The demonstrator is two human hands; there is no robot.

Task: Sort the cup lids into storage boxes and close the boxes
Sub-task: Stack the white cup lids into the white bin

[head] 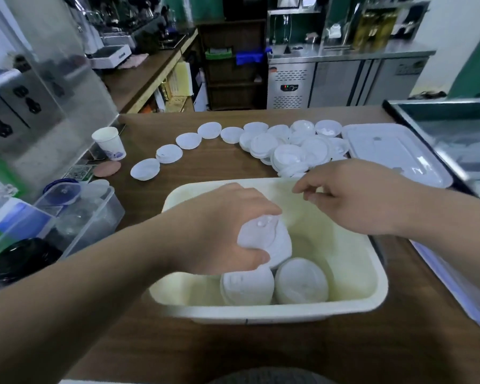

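We are holding a lid stack (266,241) in the box (275,312).
Our left hand (222,225) is clutching it; our right hand (352,198) is hovering slack and empty, partly covering the loose lids (288,145) beyond.

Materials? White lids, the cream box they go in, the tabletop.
The lids look like thin moulded plastic, matte white, with raised relief on top. The box looks like thicker plastic, cream, smooth, with a rolled rim. The tabletop shows brown wood grain; solid wood or laminate, cannot tell.
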